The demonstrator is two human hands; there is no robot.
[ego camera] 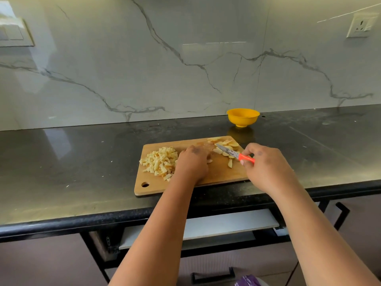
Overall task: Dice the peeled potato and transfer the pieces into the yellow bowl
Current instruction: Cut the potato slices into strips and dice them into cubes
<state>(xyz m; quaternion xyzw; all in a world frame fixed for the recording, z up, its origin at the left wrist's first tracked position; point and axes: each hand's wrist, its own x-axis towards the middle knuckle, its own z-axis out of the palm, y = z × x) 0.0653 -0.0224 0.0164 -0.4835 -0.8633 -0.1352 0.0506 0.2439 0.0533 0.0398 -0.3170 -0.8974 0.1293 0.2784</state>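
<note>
A wooden cutting board (218, 172) lies on the dark counter. A heap of diced potato (159, 162) covers its left part. Potato slices (225, 145) lie at its far right corner. My left hand (192, 164) rests knuckles-up on the middle of the board, fingers curled over potato pieces that it mostly hides. My right hand (266, 166) grips the orange handle of a small knife (237, 154), whose blade points left over the slices. The yellow bowl (243, 117) stands behind the board near the wall; its inside is hidden.
The black counter (82, 162) stretches left and right of the board, backed by a marble wall. A socket (360, 25) sits high on the right wall. Below the counter edge a drawer (206, 228) is pulled partly out.
</note>
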